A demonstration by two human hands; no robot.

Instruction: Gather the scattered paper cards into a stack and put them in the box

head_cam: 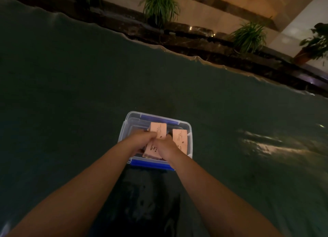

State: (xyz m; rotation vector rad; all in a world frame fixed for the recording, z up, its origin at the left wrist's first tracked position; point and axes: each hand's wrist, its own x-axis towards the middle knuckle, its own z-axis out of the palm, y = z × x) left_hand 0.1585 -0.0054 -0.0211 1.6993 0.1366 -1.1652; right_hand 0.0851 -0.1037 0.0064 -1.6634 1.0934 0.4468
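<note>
A clear plastic box (134,120) with blue clips stands on the dark green table. Inside it lie pale pink paper cards with black print: one card (159,131) at the back, one card (180,139) at the right, and a stack (150,150) near the front. My left hand (142,141) and my right hand (167,147) are both inside the box, fingers closed on the cards between them. My hands hide much of the front stack.
The dark green cloth (71,94) covers the table all around the box. Its far edge (177,51) meets a dark stone ledge with potted plants (159,6). A glare patch (257,142) lies on the cloth at the right.
</note>
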